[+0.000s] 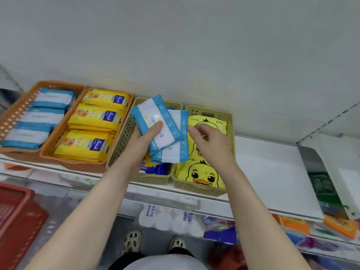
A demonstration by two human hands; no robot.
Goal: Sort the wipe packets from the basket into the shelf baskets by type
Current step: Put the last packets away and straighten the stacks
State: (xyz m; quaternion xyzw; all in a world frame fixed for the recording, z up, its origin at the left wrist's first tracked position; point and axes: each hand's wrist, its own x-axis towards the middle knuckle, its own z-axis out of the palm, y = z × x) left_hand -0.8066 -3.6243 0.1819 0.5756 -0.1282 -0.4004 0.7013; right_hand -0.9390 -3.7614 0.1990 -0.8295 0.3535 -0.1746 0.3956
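Left hand: my left hand (144,133) clamps a fanned stack of blue-and-white soft plastic wipe packets (155,114) above the perforated beige plastic basket (120,137).
Right hand: my right hand (208,139) is loosely curled, empty, just beside the stack.
Risk: the fanned packets may slip into this wrong basket; I judge their match is the far-left orange lattice basket (11,117).

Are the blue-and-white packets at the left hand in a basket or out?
Out. The left hand grips the blue-and-white packets, fanned, raised over the beige basket; none rests inside it.

Both bare forearms (93,211) are stretched forward over the shelf edge. Packets (167,121) are gripped in the left hand (143,138), thumb pressed on top. The right hand (208,142) is held just beside, fingers loosely bent.
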